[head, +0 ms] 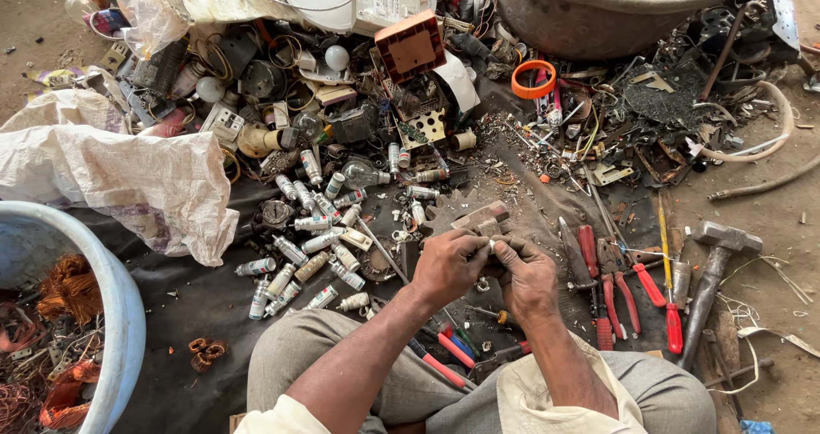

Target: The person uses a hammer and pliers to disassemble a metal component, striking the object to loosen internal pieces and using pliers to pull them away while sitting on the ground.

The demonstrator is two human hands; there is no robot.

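Left hand (pixel 448 266) and right hand (pixel 525 272): together, pinching a small part (pixel 490 245), possibly metal, steadied above scattered cylindrical capacitors (pixel 312 255); pliers (pixel 619 293) beside.

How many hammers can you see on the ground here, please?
1: a hammer lies on the ground to the right of the red-handled pliers, beyond the right hand. Others may be buried in the scrap.

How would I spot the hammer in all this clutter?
Start at the person's right hand and look past the red-handled pliers on its outer side, where the dark ground cloth ends. The hammer lies there, head away from the person. It is the only tool there with a blocky grey metal head.
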